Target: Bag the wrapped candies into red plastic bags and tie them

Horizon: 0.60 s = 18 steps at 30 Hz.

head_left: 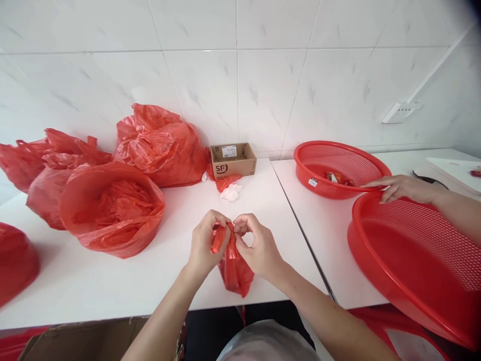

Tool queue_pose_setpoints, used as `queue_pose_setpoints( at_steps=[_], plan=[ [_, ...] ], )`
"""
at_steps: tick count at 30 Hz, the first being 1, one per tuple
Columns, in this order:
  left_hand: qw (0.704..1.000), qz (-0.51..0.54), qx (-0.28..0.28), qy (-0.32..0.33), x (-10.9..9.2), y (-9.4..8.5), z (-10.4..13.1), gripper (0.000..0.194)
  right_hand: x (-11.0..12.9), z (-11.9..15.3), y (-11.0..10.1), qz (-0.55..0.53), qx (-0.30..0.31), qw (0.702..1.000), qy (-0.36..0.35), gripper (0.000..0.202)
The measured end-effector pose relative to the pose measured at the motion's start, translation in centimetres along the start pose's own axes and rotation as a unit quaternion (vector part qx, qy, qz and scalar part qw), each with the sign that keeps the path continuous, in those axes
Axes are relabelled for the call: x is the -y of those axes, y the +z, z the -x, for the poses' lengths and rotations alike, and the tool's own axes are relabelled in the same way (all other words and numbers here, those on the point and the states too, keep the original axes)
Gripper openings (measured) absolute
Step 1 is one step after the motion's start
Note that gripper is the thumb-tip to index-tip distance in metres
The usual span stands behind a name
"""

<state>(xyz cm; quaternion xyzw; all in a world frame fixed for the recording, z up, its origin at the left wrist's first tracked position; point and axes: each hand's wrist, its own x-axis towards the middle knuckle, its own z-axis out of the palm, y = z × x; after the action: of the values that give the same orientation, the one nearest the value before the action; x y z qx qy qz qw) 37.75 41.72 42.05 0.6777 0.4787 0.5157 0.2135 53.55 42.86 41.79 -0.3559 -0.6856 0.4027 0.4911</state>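
Near the front edge of the white table (180,271), a small red plastic bag (236,276) hangs from my fingers with its lower end at the tabletop. My left hand (210,240) pinches the gathered top of the bag from the left. On the other side, my right hand (257,245) has thumb and fingertips closed on the bag's neck. The two hands nearly meet above it. What is inside the bag cannot be made out through the plastic.
Behind stand a cardboard box (235,166) and crumpled white tissue (231,192). Large red bags (161,150) and an open red bag (112,240) fill the left. At right, another person's hand (409,189) touches a red basket (376,260) beside a second red basket (319,186).
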Motion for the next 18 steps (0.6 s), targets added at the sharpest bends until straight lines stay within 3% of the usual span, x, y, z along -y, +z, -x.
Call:
queue_pose_setpoints(
  at_steps=[2, 5, 9, 14, 16, 18],
  plan=[
    [0.999, -0.02, -0.029, 0.012, 0.2, 0.3, 0.4, 0.01, -0.1, -0.1, 0.0, -0.07, 0.012, 0.997, 0.038, 0.019],
    [0.997, -0.042, -0.044, 0.042, 0.1, 0.3, 0.6, 0.012, 0.1, -0.8, -0.9, -0.184, 0.082, 0.973, 0.108, 0.017],
    [0.996, -0.066, -0.026, 0.063, -0.3, -0.7, 0.4, 0.013, 1.1, -1.6, -1.9, -0.135, 0.131, 0.975, 0.116, 0.015],
    [0.996, -0.066, 0.057, 0.007, -0.5, -2.3, -0.1, 0.015, 1.8, -1.9, -1.5, 0.122, 0.092, 0.988, -0.023, 0.007],
    [0.994, -0.067, 0.083, -0.003, -0.5, -2.7, -0.3, 0.015, 1.7, -2.1, -1.4, 0.262, 0.059, 0.956, -0.117, 0.011],
    [0.993, -0.082, 0.089, 0.006, -0.5, -3.1, -0.5, 0.015, 1.6, -2.3, -1.5, 0.379, 0.048, 0.901, -0.204, 0.013]
  ],
)
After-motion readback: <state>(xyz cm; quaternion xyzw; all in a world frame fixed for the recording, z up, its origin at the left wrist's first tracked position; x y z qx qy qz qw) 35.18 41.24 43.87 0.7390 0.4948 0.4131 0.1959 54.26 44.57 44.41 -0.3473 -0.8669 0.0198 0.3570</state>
